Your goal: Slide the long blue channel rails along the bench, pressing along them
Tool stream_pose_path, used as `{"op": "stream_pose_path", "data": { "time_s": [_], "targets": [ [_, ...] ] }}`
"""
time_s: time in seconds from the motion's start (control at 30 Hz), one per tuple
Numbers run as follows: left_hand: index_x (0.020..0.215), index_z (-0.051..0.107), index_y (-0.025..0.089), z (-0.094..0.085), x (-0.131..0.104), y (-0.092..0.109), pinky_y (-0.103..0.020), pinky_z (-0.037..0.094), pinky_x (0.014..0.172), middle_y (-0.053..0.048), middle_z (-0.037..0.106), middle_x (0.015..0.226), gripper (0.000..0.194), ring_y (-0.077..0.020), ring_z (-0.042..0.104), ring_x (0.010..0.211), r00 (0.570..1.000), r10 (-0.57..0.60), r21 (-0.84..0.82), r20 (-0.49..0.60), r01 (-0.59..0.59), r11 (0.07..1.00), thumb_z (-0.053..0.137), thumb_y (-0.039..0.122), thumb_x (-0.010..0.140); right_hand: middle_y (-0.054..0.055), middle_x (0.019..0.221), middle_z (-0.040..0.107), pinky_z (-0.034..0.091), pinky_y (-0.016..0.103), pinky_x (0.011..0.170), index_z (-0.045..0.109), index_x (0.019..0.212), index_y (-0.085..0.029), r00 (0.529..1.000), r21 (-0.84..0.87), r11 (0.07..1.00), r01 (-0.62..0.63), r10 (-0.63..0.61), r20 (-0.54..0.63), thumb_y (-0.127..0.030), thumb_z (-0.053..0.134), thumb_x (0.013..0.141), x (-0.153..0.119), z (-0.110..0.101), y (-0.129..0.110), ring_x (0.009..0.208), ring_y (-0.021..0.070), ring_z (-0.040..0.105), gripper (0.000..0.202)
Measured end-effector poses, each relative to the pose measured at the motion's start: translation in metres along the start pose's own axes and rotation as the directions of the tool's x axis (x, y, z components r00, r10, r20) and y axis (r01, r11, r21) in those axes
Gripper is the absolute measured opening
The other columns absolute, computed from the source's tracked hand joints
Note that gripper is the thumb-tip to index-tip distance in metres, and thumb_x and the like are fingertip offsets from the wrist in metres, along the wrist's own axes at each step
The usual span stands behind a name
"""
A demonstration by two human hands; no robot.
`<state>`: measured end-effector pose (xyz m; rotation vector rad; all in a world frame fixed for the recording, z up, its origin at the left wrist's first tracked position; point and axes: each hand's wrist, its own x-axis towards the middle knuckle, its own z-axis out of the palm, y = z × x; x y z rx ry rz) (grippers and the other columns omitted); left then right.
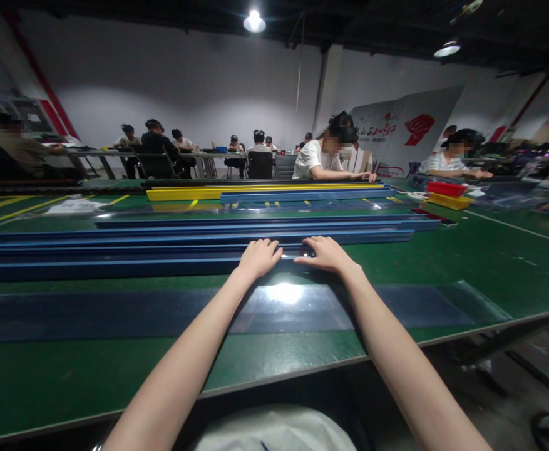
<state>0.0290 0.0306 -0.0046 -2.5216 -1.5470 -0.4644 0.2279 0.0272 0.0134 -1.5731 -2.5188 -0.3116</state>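
Note:
My left hand (260,257) lies on the right part of the nearest long blue channel strip (114,266), fingers spread a little and pointing forward. To its right, my right hand (323,254) rests beside the same row of strips, fingers apart and thumb stretched toward the left hand. A small dark shiny spot shows by its fingertips, too small to make out. Nearer to me a long clear plastic sheet (161,313) lies flat across the green table (443,263), passing beneath my forearms.
More blue strips (372,236) lie just beyond my hands. Farther back are a yellow strip (180,193), white paper (74,207), a red tray (446,188) and a yellow tray (450,200). A person in white (309,160) works across the table.

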Motion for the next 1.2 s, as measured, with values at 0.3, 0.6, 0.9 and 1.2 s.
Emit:
{"op": "stream_pose_path", "data": {
  "time_s": [0.3, 0.6, 0.9, 1.2],
  "targets": [
    [0.082, 0.064, 0.015, -0.055, -0.004, 0.002, -0.023, 0.042, 0.062, -0.002, 0.062, 0.063, 0.033, -0.0135, 0.056, 0.062, 0.996, 0.012, -0.415, 0.093, 0.028, 0.910, 0.038, 0.036, 0.082, 0.014, 0.107, 0.060, 0.038, 0.034, 0.080, 0.056, 0.108, -0.016, 1.000, -0.009, 1.000, -0.009, 0.009, 0.010, -0.070, 0.036, 0.072, -0.001, 0.000, -0.001, 0.097, 0.0263, 0.055, 0.068],
    [0.068, 0.064, 0.018, -0.050, -0.013, 0.001, -0.019, 0.036, 0.045, 0.002, 0.060, 0.056, 0.016, -0.0104, 0.050, 0.049, 0.726, 0.069, -0.278, 0.684, 0.172, 0.945, 0.065, 0.027, 0.056, 0.015, 0.110, 0.059, 0.038, 0.035, 0.081, 0.055, 0.110, -0.015, 1.000, 0.002, 1.000, -0.009, 0.009, 0.026, -0.070, 0.035, 0.073, 0.000, -0.001, 0.000, 0.099, 0.0269, 0.054, 0.068],
    [0.055, 0.059, 0.018, -0.041, -0.014, 0.000, -0.023, 0.035, 0.049, 0.002, 0.057, 0.053, 0.012, -0.0139, 0.051, 0.053, 0.735, 0.061, -0.227, 0.675, 0.129, 0.965, 0.069, 0.024, 0.051, 0.015, 0.109, 0.059, 0.039, 0.034, 0.080, 0.055, 0.109, -0.015, 0.999, -0.015, 1.000, -0.006, 0.007, 0.035, -0.068, 0.035, 0.074, 0.000, -0.004, -0.003, 0.098, 0.0270, 0.055, 0.066],
    [0.055, 0.058, 0.017, -0.035, -0.010, -0.003, -0.021, 0.031, 0.046, 0.003, 0.053, 0.050, 0.008, -0.0107, 0.046, 0.051, 0.735, 0.108, -0.320, 0.670, 0.153, 0.935, 0.064, 0.022, 0.056, 0.014, 0.110, 0.059, 0.039, 0.035, 0.081, 0.055, 0.110, -0.016, 0.999, 0.008, 1.000, -0.010, 0.010, 0.032, -0.070, 0.034, 0.073, 0.000, -0.001, 0.001, 0.099, 0.0273, 0.054, 0.068]
  ]
}}
